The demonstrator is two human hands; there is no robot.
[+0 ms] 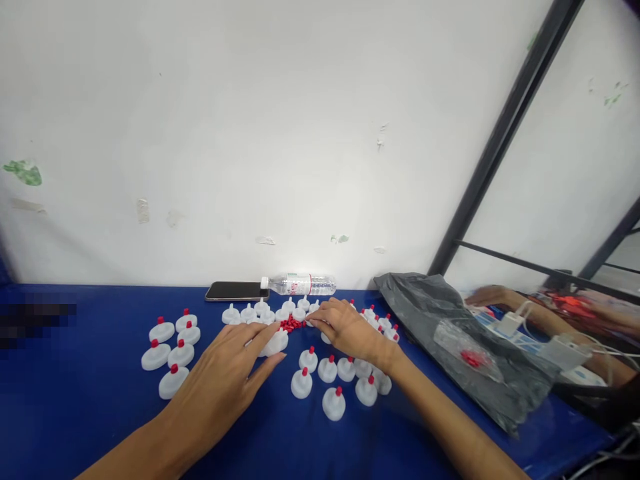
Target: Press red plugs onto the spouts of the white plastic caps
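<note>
A pile of small red caps [291, 324] lies near the middle of the blue table. My left hand [233, 363], thumb and fingers apart, is beside a white nozzle piece without a red cap [276, 343] and touches it. At the right edge of the pile is my right hand [345, 330], its fingertips pinched together; anything between them is too small to make out. Uncapped white pieces [249, 313] stand behind the pile. Several red-capped white pieces stand at the left [155, 355], and more stand in front of and around my right hand [333, 403].
A phone [235, 291] and a clear bottle [305, 285] lie along the wall. On the right, a dark grey plastic bag [425, 307] carries a clear bag of red pieces [474, 359]. Beyond are a power strip [520, 340], cables and another person's arm [545, 320].
</note>
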